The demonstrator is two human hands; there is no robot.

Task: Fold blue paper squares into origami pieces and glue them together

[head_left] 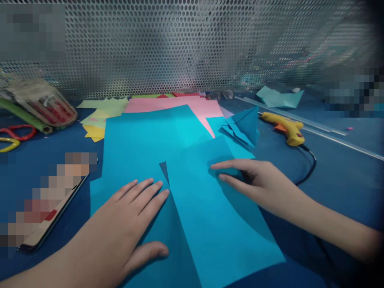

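Observation:
Several blue paper sheets [144,140] overlap in the middle of the blue table. My left hand [135,216] lies flat on the left part of the paper, its fingers stretched out and thumb apart. A narrower blue paper piece [207,220] slants across the right side, its lower end reaching toward me. Over that piece is my right hand [255,176], thumb and forefinger extended and a little apart, the other fingers curled beneath. Whether those fingertips touch the paper is hard to see. A small dark gap [164,172] shows between the sheets.
Behind lie pink paper [174,106], yellow-green scraps [105,114] and a folded blue paper shape [246,126]. A yellow glue gun [285,127] with a black cord rests at right, near clear sticks [345,144]. A phone [54,216], scissors [22,130] and a jar [45,102] are at left.

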